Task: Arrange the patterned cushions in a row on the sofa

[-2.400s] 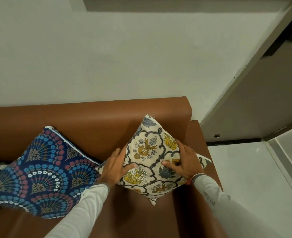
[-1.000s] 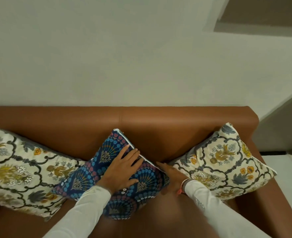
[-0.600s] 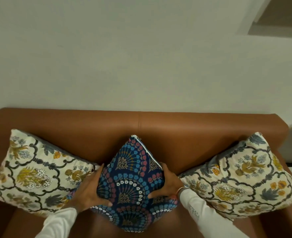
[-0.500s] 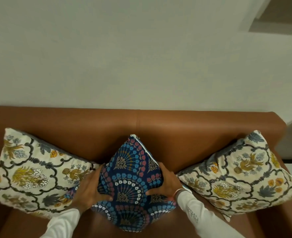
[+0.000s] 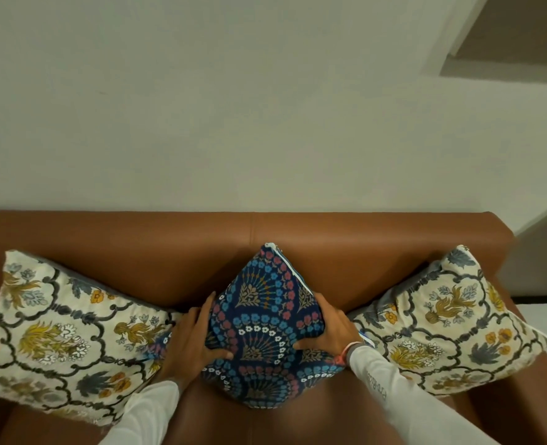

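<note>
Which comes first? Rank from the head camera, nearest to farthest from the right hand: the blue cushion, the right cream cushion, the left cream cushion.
1. Blue cushion, middle, gripped by the right hand.
2. Right cream cushion, just beside that wrist.
3. Left cream cushion, far side, beyond the left hand.

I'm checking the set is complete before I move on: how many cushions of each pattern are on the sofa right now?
Cream floral cushions: 2, the left one and the right one.
Navy fan-print cushions: 1, the middle one, gripped by the left hand and right hand.
Total: 3 on the sofa.
</note>
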Tool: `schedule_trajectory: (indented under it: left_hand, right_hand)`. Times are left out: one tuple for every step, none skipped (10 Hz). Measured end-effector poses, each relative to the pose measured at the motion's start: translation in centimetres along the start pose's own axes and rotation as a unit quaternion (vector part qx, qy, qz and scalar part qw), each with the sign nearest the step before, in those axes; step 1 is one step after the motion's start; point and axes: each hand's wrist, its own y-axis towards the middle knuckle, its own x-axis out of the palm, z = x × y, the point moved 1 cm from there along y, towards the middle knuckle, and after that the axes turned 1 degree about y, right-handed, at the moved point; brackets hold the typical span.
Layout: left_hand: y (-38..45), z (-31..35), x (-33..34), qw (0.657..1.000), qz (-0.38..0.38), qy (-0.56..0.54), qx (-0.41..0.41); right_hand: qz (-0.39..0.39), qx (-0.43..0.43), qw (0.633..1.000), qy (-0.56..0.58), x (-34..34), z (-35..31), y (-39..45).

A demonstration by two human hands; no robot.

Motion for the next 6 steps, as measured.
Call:
schedule_trajectory:
  left_hand:
    - [-0.4, 0.3, -0.1, 1.000, -0.005, 0.014, -0.013]
    - [-1.8, 0.7, -0.3, 1.000, 0.006, 0.014, -0.015]
    - [-2.7, 1.4, -0.5, 1.000, 0.019, 0.016, -0.010]
    - [-3.4, 2.0, -0.1, 0.998, 0.031, 0.050, -0.008]
    - [-4.2, 2.4, 0.2, 0.992, 0.033, 0.118, -0.032]
    - [-6.0, 4.0, 0.0, 0.985, 0.040, 0.163, -0.030]
  right_hand:
    - [0.013, -0.007, 1.000, -0.001, 0.2, -0.1, -0.3]
    - [0.020, -0.020, 1.000, -0.003, 0.1, -0.5, -0.9]
    - [0.033, -0.038, 0.999, -0.011, -0.2, -0.6, -1.0]
    - [0.048, -0.047, 0.997, -0.035, -0.2, -0.7, -1.7]
    - [0.054, -0.067, 0.994, -0.068, -0.2, -0.5, -2.1]
    - [0.039, -0.066, 0.982, -0.170, -1.1, -1.2, -3.8]
